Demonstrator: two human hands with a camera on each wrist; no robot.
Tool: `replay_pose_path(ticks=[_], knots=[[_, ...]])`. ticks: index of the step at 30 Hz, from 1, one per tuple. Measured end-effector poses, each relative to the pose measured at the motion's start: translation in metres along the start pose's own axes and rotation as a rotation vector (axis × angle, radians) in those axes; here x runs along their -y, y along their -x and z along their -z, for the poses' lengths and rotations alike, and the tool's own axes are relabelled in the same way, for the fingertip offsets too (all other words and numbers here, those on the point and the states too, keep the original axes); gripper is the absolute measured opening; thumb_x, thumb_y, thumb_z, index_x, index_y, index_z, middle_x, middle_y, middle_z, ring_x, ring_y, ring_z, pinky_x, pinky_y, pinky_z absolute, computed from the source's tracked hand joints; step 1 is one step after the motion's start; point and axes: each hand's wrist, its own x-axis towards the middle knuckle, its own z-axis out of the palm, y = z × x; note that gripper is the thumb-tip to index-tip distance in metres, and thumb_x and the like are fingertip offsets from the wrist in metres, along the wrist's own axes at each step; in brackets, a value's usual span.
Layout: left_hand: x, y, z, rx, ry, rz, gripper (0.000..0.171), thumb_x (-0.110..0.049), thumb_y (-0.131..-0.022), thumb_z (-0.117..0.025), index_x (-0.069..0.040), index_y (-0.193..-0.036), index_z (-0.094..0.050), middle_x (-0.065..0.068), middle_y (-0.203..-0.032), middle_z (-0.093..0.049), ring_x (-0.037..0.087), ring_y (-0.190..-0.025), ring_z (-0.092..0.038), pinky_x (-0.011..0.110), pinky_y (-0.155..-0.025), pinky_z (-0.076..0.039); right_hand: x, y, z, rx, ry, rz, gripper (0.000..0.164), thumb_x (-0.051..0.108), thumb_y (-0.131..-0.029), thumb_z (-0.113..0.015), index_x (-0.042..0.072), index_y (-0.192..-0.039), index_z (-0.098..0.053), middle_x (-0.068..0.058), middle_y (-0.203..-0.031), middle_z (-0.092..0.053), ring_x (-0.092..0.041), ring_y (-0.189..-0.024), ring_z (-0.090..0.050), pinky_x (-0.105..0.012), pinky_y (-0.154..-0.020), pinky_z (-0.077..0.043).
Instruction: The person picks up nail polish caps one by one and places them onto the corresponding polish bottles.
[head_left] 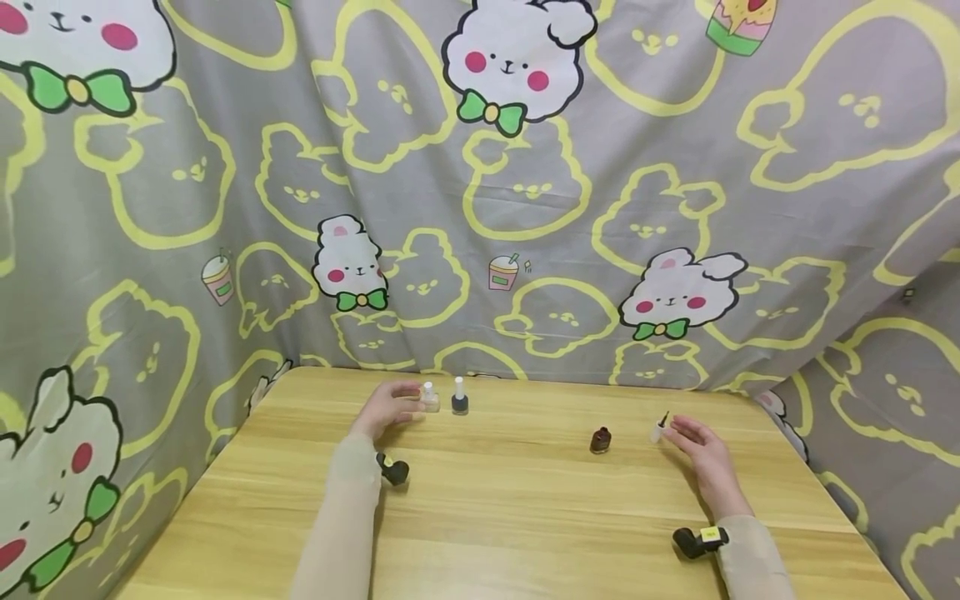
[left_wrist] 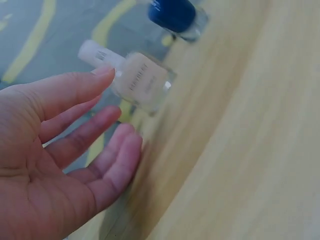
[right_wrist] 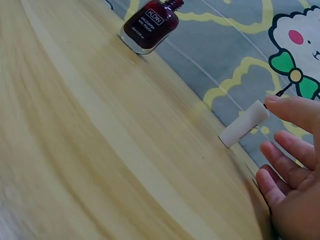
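Note:
A nail polish bottle with pale polish and a white cap [left_wrist: 145, 82] stands upright at the table's back left. My left hand [head_left: 387, 408] is beside it, fingers loosely bent and apart, with nothing in the palm; whether the thumb touches the bottle I cannot tell. Just right of it is a dark blue nail polish bottle [head_left: 460, 403], white-capped. An uncapped dark red nail polish bottle [right_wrist: 151, 27] sits farther right. Its white brush cap [right_wrist: 245, 124] stands on the table, brush upward. Close to this cap, my right hand [head_left: 701, 454] has spread fingers, the thumb tip overlapping the cap's top.
Underneath is a light wood-grain table [head_left: 510, 500]. A grey curtain with yellow outlines and cartoon animals [head_left: 525, 208] hangs behind it and at both sides. Black wrist devices [head_left: 394, 471] are worn on both sleeves.

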Motion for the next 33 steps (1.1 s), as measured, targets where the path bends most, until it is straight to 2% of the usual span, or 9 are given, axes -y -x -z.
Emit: replay_pose_path(ticks=[6,17,26,33], knots=[[-0.004,0.021,-0.004,-0.087,0.133,0.024,0.06,-0.008,-0.09,-0.066,-0.004,-0.144,-0.042,0.019,-0.147,-0.044,0.032,-0.125,-0.052,0.046,-0.105,-0.045,-0.002,0.0,-0.003,0.018,0.077,0.01,0.068,0.031,-0.09,-0.071,-0.002,-0.142,-0.041,0.036,-0.092,-0.055,0.019,-0.09,-0.051,-0.004,-0.082,-0.036],[-0.009,0.047,-0.022,-0.225,0.267,0.024,0.054,-0.008,-0.089,-0.067,-0.006,-0.14,-0.048,0.019,-0.144,-0.048,0.018,-0.11,-0.057,0.046,-0.105,-0.044,-0.003,-0.003,-0.008,0.018,0.174,0.01,0.069,0.037,-0.087,-0.073,-0.001,-0.139,-0.047,0.036,-0.089,-0.054,0.019,-0.087,-0.048,-0.007,-0.084,-0.035],[-0.027,0.067,-0.046,-0.27,0.34,-0.01,0.049,-0.009,-0.088,-0.069,-0.006,-0.135,-0.053,0.015,-0.14,-0.054,0.012,-0.105,-0.059,0.048,-0.105,-0.043,0.0,-0.003,-0.008,0.013,0.213,-0.005,0.071,0.036,-0.087,-0.073,-0.004,-0.14,-0.046,0.036,-0.083,-0.055,0.019,-0.084,-0.047,-0.008,-0.083,-0.037],[-0.032,0.069,-0.071,-0.286,0.386,-0.066,0.045,-0.007,-0.088,-0.069,-0.007,-0.131,-0.057,0.014,-0.136,-0.057,0.011,-0.105,-0.062,0.044,-0.101,-0.046,0.002,-0.001,-0.009,0.01,0.221,-0.007,0.071,0.036,-0.087,-0.073,-0.004,-0.14,-0.046,0.035,-0.084,-0.056,0.019,-0.084,-0.046,-0.008,-0.083,-0.037]])
